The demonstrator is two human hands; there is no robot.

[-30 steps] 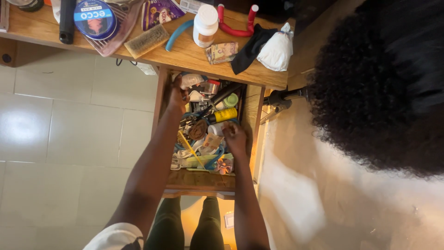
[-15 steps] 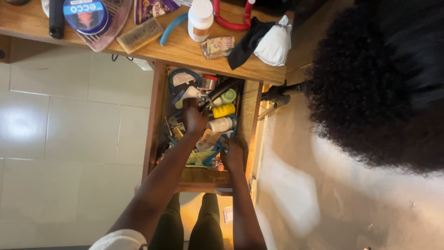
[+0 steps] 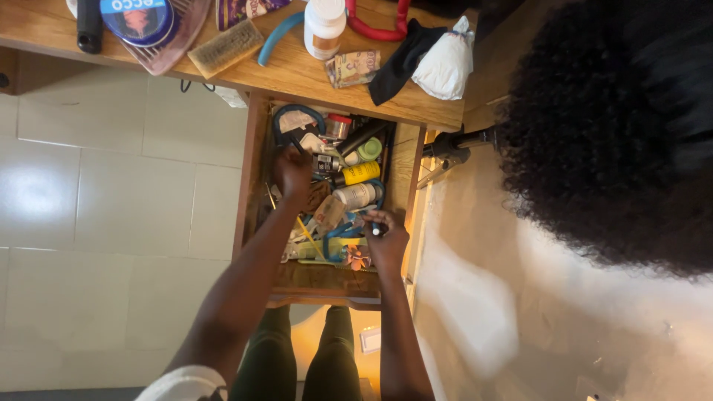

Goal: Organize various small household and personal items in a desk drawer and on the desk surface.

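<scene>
On the wooden desk [image 3: 297,74] lie a round blue tin [image 3: 136,16], a bristly rectangular brush [image 3: 225,47], a white plastic bottle [image 3: 324,28] and a knotted white bag [image 3: 443,65]. Below it, an open wooden drawer [image 3: 255,171] is crammed with clutter. The left hand [image 3: 292,171] reaches deep among it, fingers curled; what its grip has hold of I cannot tell. Just right lie a yellow cylinder [image 3: 360,172] and a white tube [image 3: 355,195]. The right hand [image 3: 386,239] hovers at the drawer's near right corner, grip pinched on a small dark, white-tipped object [image 3: 376,230]
</scene>
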